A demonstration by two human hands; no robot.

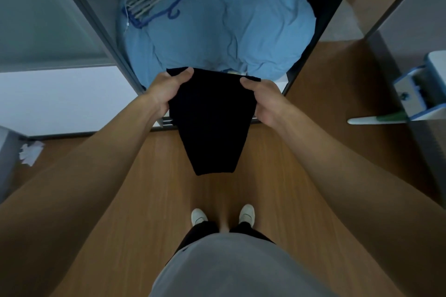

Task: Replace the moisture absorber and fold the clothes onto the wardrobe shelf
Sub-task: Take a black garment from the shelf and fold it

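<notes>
Head view: folding step in hand. Held up by its top corners, a dark garment (212, 123), pinched thumb over cloth in left hand (169, 90) and right hand (263, 99). Hanging over the floor (144, 188), just before the blue bedding (224, 26) in the wardrobe (101, 7); seemingly folded once already, hard to tell. Next, likely: fold again and lay flat, clear of the hangers (154, 5).

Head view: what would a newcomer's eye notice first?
A black garment hangs at the centre, gripped at its top corners by the left hand and the right hand. Behind it, crumpled blue bedding fills the open wardrobe, with hangers lying on its left part.
</notes>
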